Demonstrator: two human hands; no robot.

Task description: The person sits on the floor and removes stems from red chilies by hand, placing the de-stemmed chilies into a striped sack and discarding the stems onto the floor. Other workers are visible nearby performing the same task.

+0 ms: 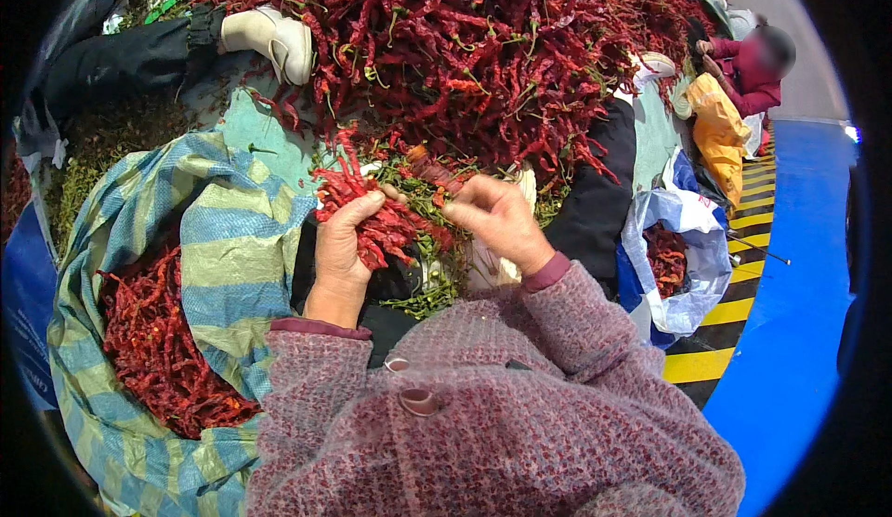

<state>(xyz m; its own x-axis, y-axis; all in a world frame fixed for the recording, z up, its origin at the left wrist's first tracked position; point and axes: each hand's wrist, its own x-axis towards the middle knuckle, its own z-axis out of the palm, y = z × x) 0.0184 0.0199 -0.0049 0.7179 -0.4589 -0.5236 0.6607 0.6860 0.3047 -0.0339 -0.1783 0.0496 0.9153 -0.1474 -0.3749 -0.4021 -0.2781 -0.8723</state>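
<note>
My left hand [348, 235] grips a bunch of red dried chili peppers [383, 228], with the thumb pressed across them. Just to the right, my right hand [505, 221] has its thumb and forefinger pinched together. From those fingertips a blurred dark red chili pepper [435, 170] extends up and to the left. Beneath both hands lie loose green chili stems [421, 301], partly hidden by the bunch. Beyond them rises a large heap of dried red chilies [453, 64], many with stems attached.
At left, a blue-and-green striped woven sack [237, 238] holds stemless-looking chilies [174, 350]. A white-and-blue bag [704, 294] with chilies stands at right. Another person's trousered leg and pale shoe [279, 43] reach toward the heap. A person in red [746, 74] sits beyond a yellow bag [718, 134].
</note>
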